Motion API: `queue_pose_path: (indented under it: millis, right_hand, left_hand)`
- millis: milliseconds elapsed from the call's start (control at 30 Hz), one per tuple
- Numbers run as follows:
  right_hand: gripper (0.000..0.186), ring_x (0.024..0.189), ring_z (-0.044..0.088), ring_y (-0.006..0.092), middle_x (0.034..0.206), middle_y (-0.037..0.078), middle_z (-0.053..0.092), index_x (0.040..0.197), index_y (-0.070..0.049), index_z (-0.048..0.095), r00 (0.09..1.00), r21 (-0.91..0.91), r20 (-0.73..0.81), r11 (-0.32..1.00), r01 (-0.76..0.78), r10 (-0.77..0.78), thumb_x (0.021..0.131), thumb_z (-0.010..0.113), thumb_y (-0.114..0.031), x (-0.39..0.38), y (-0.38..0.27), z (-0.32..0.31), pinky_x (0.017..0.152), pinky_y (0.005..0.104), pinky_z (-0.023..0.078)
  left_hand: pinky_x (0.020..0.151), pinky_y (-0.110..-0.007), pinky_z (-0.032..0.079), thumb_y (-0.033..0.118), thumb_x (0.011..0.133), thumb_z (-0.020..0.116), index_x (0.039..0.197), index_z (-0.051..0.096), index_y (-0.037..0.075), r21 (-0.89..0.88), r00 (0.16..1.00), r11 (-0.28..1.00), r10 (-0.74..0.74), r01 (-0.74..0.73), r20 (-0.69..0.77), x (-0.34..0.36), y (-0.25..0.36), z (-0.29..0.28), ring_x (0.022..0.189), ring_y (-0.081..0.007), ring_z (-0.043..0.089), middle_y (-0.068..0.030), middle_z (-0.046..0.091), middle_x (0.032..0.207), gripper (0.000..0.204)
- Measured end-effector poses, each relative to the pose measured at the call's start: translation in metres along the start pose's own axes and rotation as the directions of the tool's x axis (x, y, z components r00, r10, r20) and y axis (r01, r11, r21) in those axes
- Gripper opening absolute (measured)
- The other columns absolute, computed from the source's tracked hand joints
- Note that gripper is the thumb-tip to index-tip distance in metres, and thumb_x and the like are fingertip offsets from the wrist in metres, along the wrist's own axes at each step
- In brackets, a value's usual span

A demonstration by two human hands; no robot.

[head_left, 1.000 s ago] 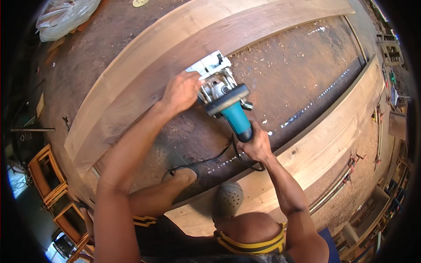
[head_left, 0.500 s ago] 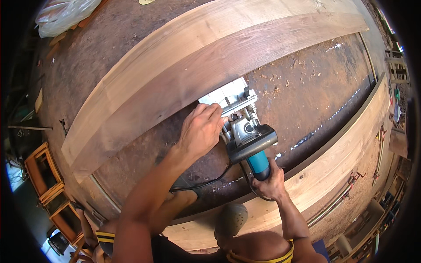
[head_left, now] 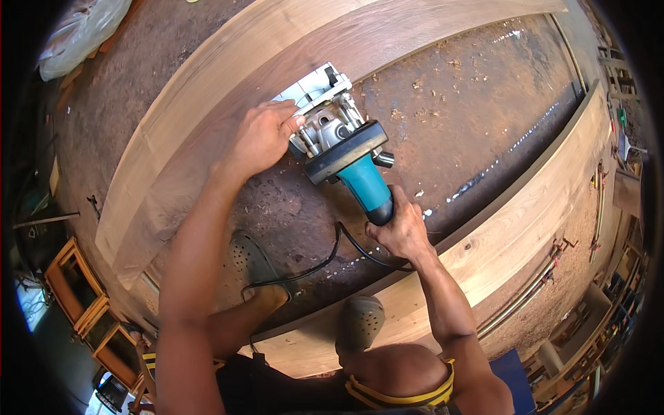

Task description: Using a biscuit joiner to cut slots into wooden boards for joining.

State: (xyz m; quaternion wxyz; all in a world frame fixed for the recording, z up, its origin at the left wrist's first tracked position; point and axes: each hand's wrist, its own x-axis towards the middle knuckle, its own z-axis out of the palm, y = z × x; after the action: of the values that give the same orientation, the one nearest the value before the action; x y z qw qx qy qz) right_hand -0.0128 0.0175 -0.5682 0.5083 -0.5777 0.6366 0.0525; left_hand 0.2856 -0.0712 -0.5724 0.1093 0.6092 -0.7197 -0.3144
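Note:
A teal and silver biscuit joiner (head_left: 365, 183) is in both my hands, its metal fence (head_left: 311, 88) overlapping the near edge of the far wooden board (head_left: 277, 72). My left hand (head_left: 257, 142) grips the front of the joiner beside the fence, fingertips on the metal. Wrapped round the dark rear end of the teal body is my right hand (head_left: 402, 225). A black cord (head_left: 321, 261) runs from near the joiner's back, past my leg. Whether the fence lies flat on the board I cannot tell.
A second long board (head_left: 498, 259) lies nearer, with one sandal (head_left: 361, 321) of mine over it. My other sandal (head_left: 252, 259) stands between the boards. Bar clamps (head_left: 529, 290) lie to the right. Orange-brown wooden frames (head_left: 76, 290) stand left; a plastic bag (head_left: 83, 38) lies far left.
The joiner has moved away from me and to the left, from short of the far board's edge to over it. Both hands have gone with it, keeping their grip.

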Motion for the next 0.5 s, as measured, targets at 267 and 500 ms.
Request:
queue_pose_path:
  millis: [267,500]
  right_hand:
    - [0.069,0.094,0.072,0.0475,0.093,0.029,0.072,0.128,0.000,0.054,0.996,0.005,-0.026,0.996,0.091,-0.091,0.068,0.084,-0.018,0.005,0.011,0.001,0.085,0.0512,0.057]
    - [0.064,0.098,0.070,0.0503,0.095,0.031,0.072,0.124,0.000,0.054,0.993,0.009,-0.026,0.993,0.117,-0.117,0.069,0.082,-0.017,0.007,0.017,0.000,0.086,0.0521,0.057]
  left_hand:
    - [0.099,-0.051,0.050,0.031,0.105,0.058,0.125,0.068,0.000,0.061,0.997,0.995,-0.076,0.075,0.014,0.000,-0.002,-0.005,0.115,-0.0461,0.063,-0.0255,0.069,0.124,0.038]
    - [0.100,-0.047,0.049,0.032,0.106,0.056,0.137,0.063,0.003,0.110,0.972,0.984,-0.158,0.141,0.176,0.005,0.005,-0.010,0.118,-0.0427,0.065,-0.0257,0.067,0.127,0.043]
